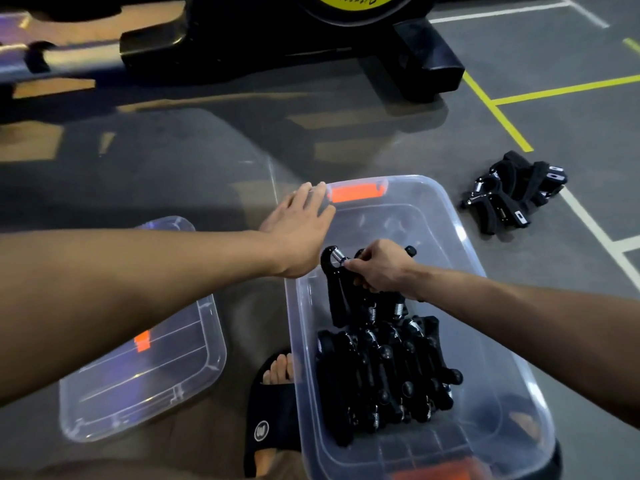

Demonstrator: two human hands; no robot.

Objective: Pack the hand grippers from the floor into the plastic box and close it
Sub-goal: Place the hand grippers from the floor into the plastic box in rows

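Hand grippers (384, 372) that we have packed lie in a black row at the near end of the clear plastic box (460, 237), which sits open on the grey floor (381, 140) at about 6 o'clock in our view. Yellow and white lines cross the floor at 2 o'clock, and the black base of an exercise machine (277, 46) with a yellow disc stands at 12 o'clock. A small pile of grippers (512, 192) waits on the floor at 2 o'clock, well apart from the box. The transparent lid (145, 375) with an orange latch lies flat at 8 o'clock, just beside the box. Our sandalled foot (273, 410) shows between lid and box.

Our left hand (301, 226) is spread flat, fingers straight, resting on the far rim near the orange handle clip (356, 192). Our right hand (381, 268) curls round one hand gripper (336, 282), holding it above the packed row inside the box.
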